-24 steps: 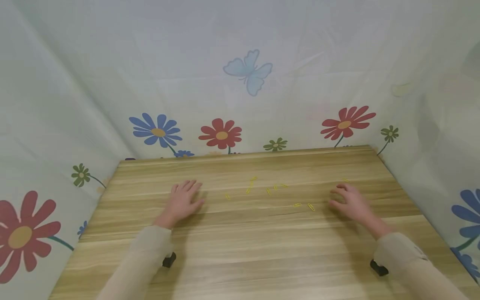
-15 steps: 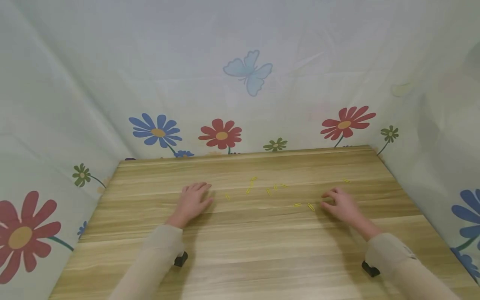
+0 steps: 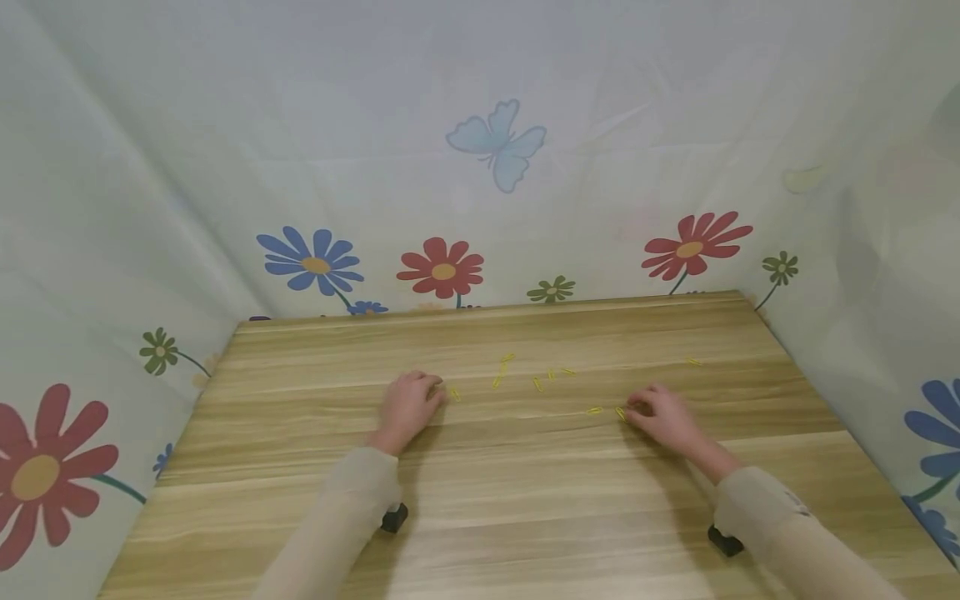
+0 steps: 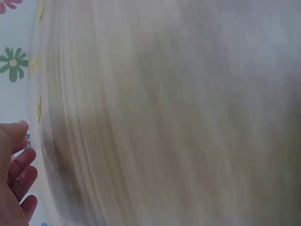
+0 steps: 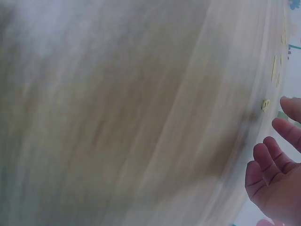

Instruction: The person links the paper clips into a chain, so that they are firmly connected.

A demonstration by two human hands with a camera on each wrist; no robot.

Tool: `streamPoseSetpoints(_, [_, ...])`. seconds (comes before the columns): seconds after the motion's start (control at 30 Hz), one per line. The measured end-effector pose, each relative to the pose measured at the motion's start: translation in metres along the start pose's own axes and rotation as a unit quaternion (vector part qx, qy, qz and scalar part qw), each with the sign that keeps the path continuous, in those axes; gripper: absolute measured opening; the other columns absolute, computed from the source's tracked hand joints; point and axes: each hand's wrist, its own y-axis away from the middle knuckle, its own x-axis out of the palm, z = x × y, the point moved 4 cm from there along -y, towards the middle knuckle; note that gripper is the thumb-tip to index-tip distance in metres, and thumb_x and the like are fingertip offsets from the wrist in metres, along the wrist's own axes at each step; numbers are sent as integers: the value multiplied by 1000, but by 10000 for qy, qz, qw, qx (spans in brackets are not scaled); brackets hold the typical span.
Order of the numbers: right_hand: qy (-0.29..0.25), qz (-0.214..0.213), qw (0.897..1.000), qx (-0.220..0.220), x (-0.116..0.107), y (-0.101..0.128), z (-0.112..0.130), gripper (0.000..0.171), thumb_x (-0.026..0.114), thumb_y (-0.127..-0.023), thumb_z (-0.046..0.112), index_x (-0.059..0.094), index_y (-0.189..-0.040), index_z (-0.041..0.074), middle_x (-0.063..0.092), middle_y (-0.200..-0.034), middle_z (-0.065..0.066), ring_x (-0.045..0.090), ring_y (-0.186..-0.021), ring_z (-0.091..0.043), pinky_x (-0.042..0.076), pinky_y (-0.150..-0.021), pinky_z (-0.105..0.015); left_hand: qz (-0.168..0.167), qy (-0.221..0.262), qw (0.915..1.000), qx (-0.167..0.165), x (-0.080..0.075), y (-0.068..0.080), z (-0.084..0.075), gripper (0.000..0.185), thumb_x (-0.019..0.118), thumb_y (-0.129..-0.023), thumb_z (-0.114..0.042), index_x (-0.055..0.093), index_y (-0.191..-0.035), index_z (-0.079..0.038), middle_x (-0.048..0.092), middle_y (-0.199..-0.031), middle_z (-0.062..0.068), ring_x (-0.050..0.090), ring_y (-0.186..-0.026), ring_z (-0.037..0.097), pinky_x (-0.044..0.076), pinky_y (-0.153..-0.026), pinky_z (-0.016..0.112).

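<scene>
Several yellow paperclips are scattered over the wooden table (image 3: 480, 492). My left hand (image 3: 408, 407) is over the table's left half, its fingers loosely bent and holding nothing; one paperclip (image 3: 455, 393) lies just right of its fingertips. On the other side my right hand (image 3: 663, 419) reaches inward, fingertips right at another paperclip (image 3: 620, 413). In the right wrist view its thumb and index finger stand apart, with a paperclip (image 5: 265, 104) beyond them. The left wrist view shows the left fingers (image 4: 23, 172) bent, with nothing between them.
Between the hands lie more paperclips, among them one (image 3: 595, 410) near the right hand and one (image 3: 537, 384) at the middle. A lone paperclip (image 3: 694, 362) lies far right. A flower-printed cloth (image 3: 337, 167) walls the table's back and sides.
Both hands have moved inward: the left to the right, up to a paperclip, and the right to the left and slightly nearer, up to another. The paperclips lie where they were.
</scene>
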Motion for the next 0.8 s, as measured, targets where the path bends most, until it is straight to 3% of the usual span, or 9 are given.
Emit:
streamPoseSetpoints(0.27, [117, 70, 9999, 43, 8, 1, 2, 24, 65, -78, 23, 64, -92, 4, 55, -88, -10, 53, -79, -22, 44, -67, -38, -69, 173, 9986, -485, 8, -2, -9, 27, 62, -80, -35, 67, -92, -12, 62, -82, 3, 55, -74, 20, 44, -67, 34])
streamPoseSetpoints(0.4, [105, 75, 9999, 57, 10, 1, 2, 21, 64, -79, 22, 64, -91, 5, 56, -89, -10, 54, -80, -23, 44, -68, -40, 26, 110, 9979, -642, 12, -2, -12, 30, 62, -79, -39, 66, -90, -12, 62, -81, 3, 55, -74, 20, 44, -66, 32])
streamPoseSetpoints(0.63, [177, 87, 9997, 108, 11, -1, 2, 16, 63, -80, 20, 65, -89, 7, 56, -88, -10, 54, -79, -22, 44, -66, -40, 61, 96, 9974, -717, 14, -3, -17, 24, 62, -80, -35, 67, -89, -14, 62, -83, 3, 57, -77, 21, 45, -67, 35])
streamPoseSetpoints(0.8, [141, 96, 9997, 165, 12, -1, 1, 12, 62, -80, 16, 65, -88, 8, 56, -87, -9, 54, -78, -22, 44, -67, -40, -93, 110, 9986, -501, 15, -3, -20, 15, 62, -81, -27, 68, -88, -16, 63, -85, 4, 58, -78, 23, 46, -67, 36])
